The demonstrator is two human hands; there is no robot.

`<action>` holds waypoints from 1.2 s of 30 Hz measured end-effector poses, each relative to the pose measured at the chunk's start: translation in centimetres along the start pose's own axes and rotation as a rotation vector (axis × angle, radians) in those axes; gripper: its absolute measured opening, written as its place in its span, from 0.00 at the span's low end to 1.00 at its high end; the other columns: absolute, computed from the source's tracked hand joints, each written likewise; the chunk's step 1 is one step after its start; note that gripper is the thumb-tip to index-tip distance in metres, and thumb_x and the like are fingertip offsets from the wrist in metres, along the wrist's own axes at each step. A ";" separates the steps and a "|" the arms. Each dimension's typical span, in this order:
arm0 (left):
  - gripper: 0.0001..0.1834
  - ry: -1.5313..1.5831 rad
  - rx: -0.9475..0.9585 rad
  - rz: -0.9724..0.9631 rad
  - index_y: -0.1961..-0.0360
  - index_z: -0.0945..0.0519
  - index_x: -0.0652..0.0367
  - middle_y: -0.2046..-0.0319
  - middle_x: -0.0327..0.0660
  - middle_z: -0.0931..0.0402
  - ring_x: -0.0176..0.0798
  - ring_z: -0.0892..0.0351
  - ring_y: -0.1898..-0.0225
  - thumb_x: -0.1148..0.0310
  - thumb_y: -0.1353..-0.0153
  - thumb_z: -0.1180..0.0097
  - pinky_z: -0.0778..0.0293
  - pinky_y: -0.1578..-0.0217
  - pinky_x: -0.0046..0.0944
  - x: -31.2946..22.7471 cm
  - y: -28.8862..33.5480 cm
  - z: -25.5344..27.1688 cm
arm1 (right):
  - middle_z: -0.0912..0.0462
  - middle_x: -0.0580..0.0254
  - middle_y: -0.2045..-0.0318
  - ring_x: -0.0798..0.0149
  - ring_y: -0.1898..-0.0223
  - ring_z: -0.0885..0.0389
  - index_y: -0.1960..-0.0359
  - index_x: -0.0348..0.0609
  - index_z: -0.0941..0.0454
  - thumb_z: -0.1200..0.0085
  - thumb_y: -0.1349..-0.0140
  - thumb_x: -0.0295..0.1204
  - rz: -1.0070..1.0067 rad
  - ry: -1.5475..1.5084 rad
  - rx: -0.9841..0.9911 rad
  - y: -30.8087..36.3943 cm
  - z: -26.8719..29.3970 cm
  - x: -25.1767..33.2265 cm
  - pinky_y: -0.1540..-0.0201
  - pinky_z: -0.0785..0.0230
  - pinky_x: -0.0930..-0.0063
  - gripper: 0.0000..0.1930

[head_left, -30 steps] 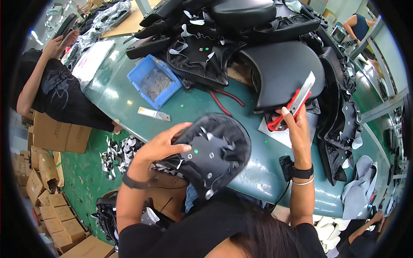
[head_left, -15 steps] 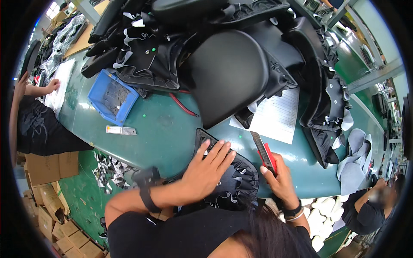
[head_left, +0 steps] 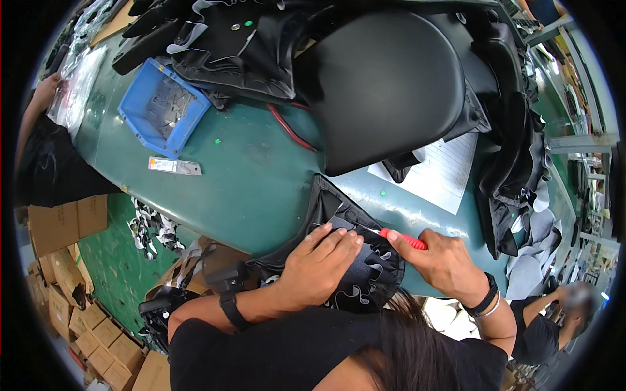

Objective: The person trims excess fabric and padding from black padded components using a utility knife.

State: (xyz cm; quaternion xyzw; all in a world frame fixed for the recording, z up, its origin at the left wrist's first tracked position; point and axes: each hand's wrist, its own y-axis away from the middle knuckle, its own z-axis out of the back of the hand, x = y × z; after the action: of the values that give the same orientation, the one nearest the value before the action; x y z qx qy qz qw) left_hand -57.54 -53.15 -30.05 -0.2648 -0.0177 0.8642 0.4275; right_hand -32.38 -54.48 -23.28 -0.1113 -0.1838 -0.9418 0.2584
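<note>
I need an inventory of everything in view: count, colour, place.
Knife: one, red-handled, in right hand
Cushion: one, black, under left hand
Cushion pile: several, black, table's far side
Bin: one, blue, table's left
Packet: one, white-grey, near bin
Tool: one, red-handled, beside pile
Paper: one, white, partly beneath pile
Cloth: uncounted, grey, table's right
Scraps: many, grey-white, floor, left
Boxes: many, brown, lower left
Table: one, green, centre
Other people: at least two, black-clothed, both sides
Hands: two, bare, at cushion

A head-worn fisheye camera looks down, from nearby, on the hands [head_left: 319, 266] and green table [head_left: 241, 189].
</note>
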 end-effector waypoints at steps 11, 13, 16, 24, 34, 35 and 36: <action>0.10 0.016 0.107 -0.227 0.63 0.22 0.57 0.66 0.39 0.26 0.41 0.29 0.60 0.71 0.49 0.45 0.37 0.60 0.39 1.3 -5.9 0.9 | 0.34 0.60 0.83 0.57 0.85 0.31 0.37 0.60 0.33 0.45 0.44 0.23 -0.228 -0.245 -0.065 5.5 -1.4 0.6 0.83 0.37 0.63 0.31; 0.08 0.196 0.143 -0.217 0.64 0.23 0.57 0.66 0.37 0.25 0.40 0.30 0.61 0.71 0.47 0.44 0.38 0.60 0.39 2.2 -6.2 0.0 | 0.31 0.59 0.82 0.56 0.84 0.29 0.39 0.55 0.31 0.44 0.44 0.24 -0.247 -0.258 -0.039 5.3 -0.7 0.6 0.82 0.36 0.62 0.28; 0.05 0.562 0.257 -0.130 0.69 0.25 0.56 0.69 0.34 0.26 0.38 0.30 0.63 0.69 0.42 0.42 0.39 0.58 0.39 3.5 -6.2 0.9 | 0.29 0.58 0.81 0.54 0.82 0.27 0.41 0.50 0.29 0.42 0.43 0.24 -0.262 -0.261 -0.022 5.6 -1.4 0.7 0.80 0.36 0.62 0.26; 0.16 0.446 0.626 -0.226 0.81 0.26 0.56 0.78 0.38 0.30 0.38 0.31 0.68 0.59 0.42 0.41 0.41 0.64 0.39 2.0 -8.2 2.4 | 0.32 0.57 0.80 0.55 0.85 0.28 0.38 0.57 0.31 0.43 0.45 0.23 -0.367 -0.328 -0.119 7.2 -3.6 2.2 0.83 0.36 0.62 0.31; 0.09 1.256 0.247 0.363 0.66 0.27 0.62 0.70 0.38 0.27 0.32 0.22 0.77 0.67 0.35 0.47 0.28 0.78 0.32 3.0 -8.0 3.7 | 0.27 0.53 0.77 0.52 0.80 0.25 0.44 0.47 0.25 0.42 0.45 0.21 -0.646 -0.564 -0.305 9.1 -5.7 8.0 0.76 0.31 0.61 0.24; 0.11 0.802 0.221 0.123 0.65 0.25 0.60 0.73 0.37 0.28 0.32 0.24 0.77 0.63 0.39 0.43 0.30 0.78 0.31 2.0 -8.0 3.0 | 0.28 0.54 0.78 0.52 0.81 0.25 0.44 0.47 0.25 0.42 0.45 0.21 -0.599 -0.469 -0.330 8.1 -5.5 7.5 0.77 0.31 0.61 0.24; 0.14 0.336 0.178 -0.097 0.64 0.24 0.58 0.76 0.37 0.29 0.33 0.26 0.78 0.60 0.43 0.39 0.31 0.79 0.31 1.2 -8.0 2.3 | 0.29 0.55 0.79 0.53 0.82 0.26 0.44 0.48 0.25 0.42 0.45 0.21 -0.538 -0.371 -0.350 7.2 -5.1 6.5 0.77 0.32 0.60 0.24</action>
State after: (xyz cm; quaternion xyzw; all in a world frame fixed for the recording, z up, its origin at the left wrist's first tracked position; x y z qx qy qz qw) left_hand -53.34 -46.73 -26.57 -0.3655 0.1177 0.7844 0.4871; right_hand -34.67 -65.18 -23.90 -0.2705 -0.0863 -0.9570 -0.0589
